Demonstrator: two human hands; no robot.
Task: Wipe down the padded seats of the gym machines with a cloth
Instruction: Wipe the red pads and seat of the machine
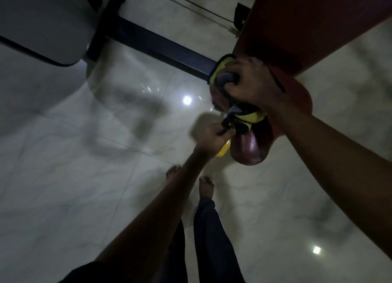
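A dark red padded seat (301, 34) runs from the upper right down to a rounded end near the centre. A yellow and grey cloth (222, 70) is bunched on that end. My right hand (252, 81) grips the cloth against the padding. Below it, my left hand (212, 137) pinches a dark hanging corner of the cloth; a yellow object (223, 151) shows beneath this hand, and what it is I cannot tell.
A grey padded seat (42, 17) sits at the upper left on a black steel frame (157, 43) that crosses the floor. Thin cables (197, 7) run at the top. My bare feet (205, 186) stand on glossy pale marble tiles (74, 155).
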